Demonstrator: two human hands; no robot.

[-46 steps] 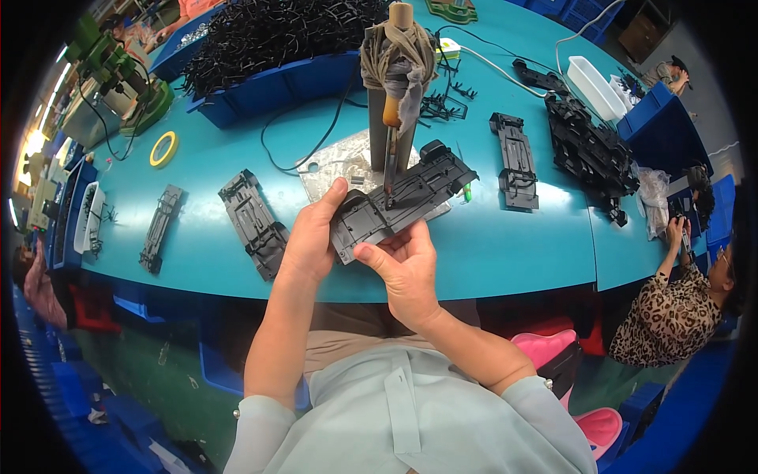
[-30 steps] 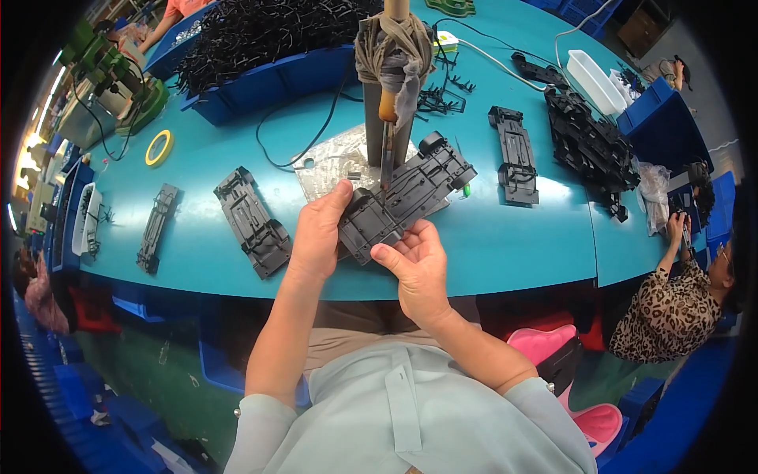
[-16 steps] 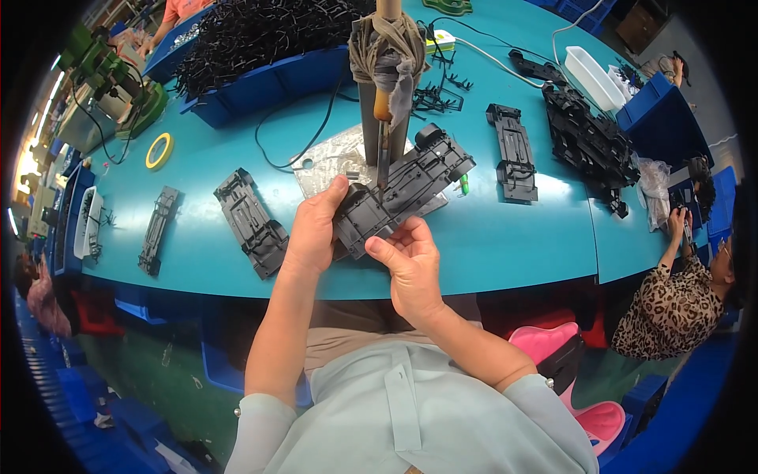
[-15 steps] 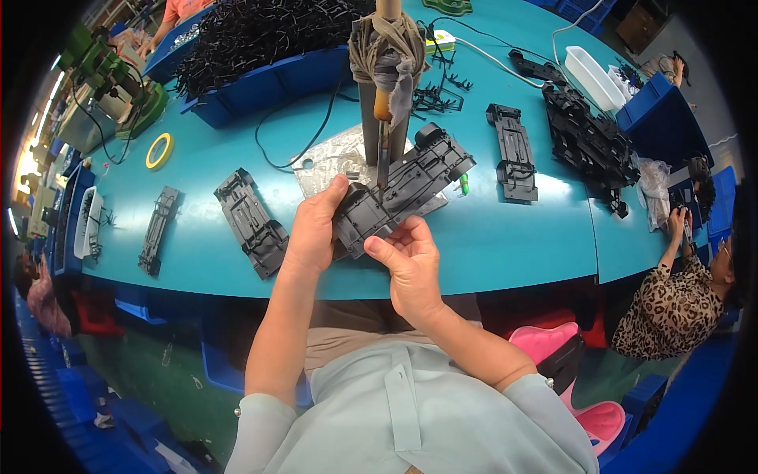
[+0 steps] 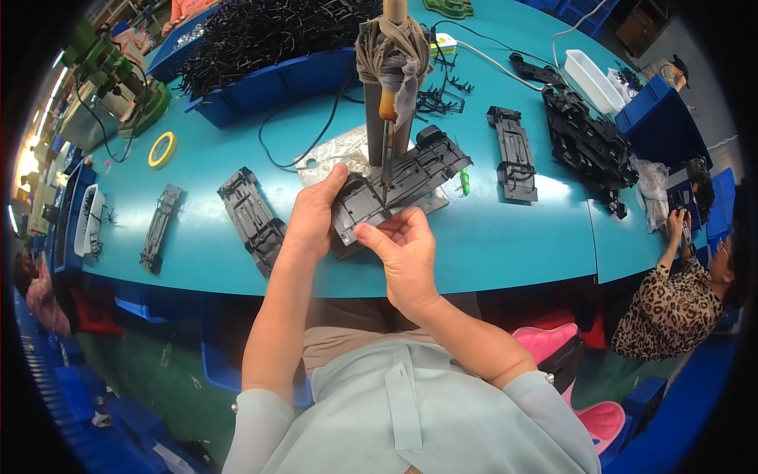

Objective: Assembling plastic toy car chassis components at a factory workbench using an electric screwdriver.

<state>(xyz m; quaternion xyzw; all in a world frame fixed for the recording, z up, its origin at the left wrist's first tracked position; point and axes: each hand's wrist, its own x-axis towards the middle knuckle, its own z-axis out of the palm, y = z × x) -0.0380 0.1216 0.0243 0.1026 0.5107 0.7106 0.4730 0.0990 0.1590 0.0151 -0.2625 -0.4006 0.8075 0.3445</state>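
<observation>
Both of my hands hold a black plastic toy car chassis (image 5: 414,175), tilted with its far end up to the right. My left hand (image 5: 312,217) grips its left edge, thumb along the side. From below right, my right hand (image 5: 409,257) pinches the near end, thumb on top and fingers curled underneath. Just above comes down the thin metal rod of a soldering iron (image 5: 387,150), its tip at the upper face of the chassis; contact cannot be made out. Its handle is bound with cloth to a post (image 5: 379,126). Beneath lies a foil-covered plate (image 5: 324,154).
More black chassis (image 5: 251,217) lie left and right on the teal table (image 5: 458,253), with a stacked pile (image 5: 588,146) at right. A blue bin (image 5: 260,91) of black parts stands behind. Yellow tape (image 5: 162,149) is at left. A co-worker (image 5: 667,308) sits at far right.
The chassis has shifted slightly and turned under the iron's tip, which now points at a spot nearer the middle. My right hand has moved a little left with it; both hands keep their hold.
</observation>
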